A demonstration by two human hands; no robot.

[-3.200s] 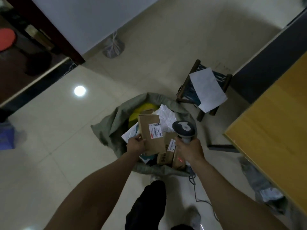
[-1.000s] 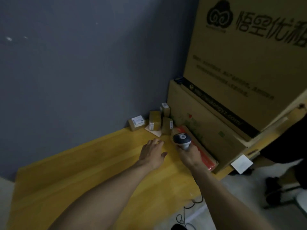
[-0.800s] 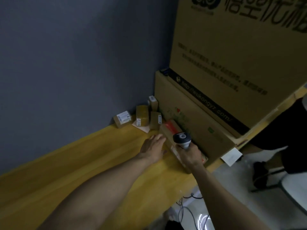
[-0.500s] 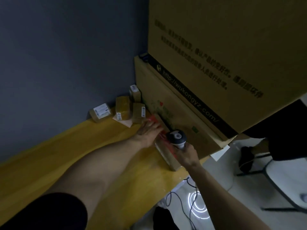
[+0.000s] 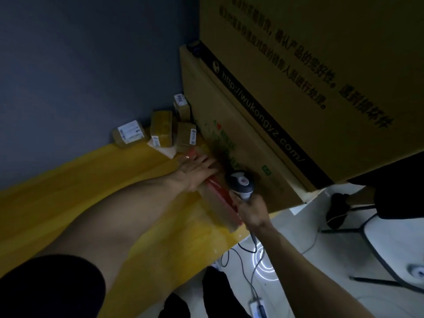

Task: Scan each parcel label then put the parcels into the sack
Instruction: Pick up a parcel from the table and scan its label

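On the surface (image 5: 91, 180) the long flat parcel (image 5: 216, 203) lies under the left hand (image 5: 197, 172), fingers flat and nearly straight on its far end, big carton (image 5: 241, 134) just right of them; right hand (image 5: 251, 213) fingers wrap the scanner (image 5: 241, 183); likely light, stiff cardboard with slick tape, so grip across the narrow edges.

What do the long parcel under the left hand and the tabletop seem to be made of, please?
Long parcel: apparently brown cardboard, matte, sealed with glossy red tape. Tabletop: probably wood or wood laminate, yellow with faint grain lines and a slight sheen.
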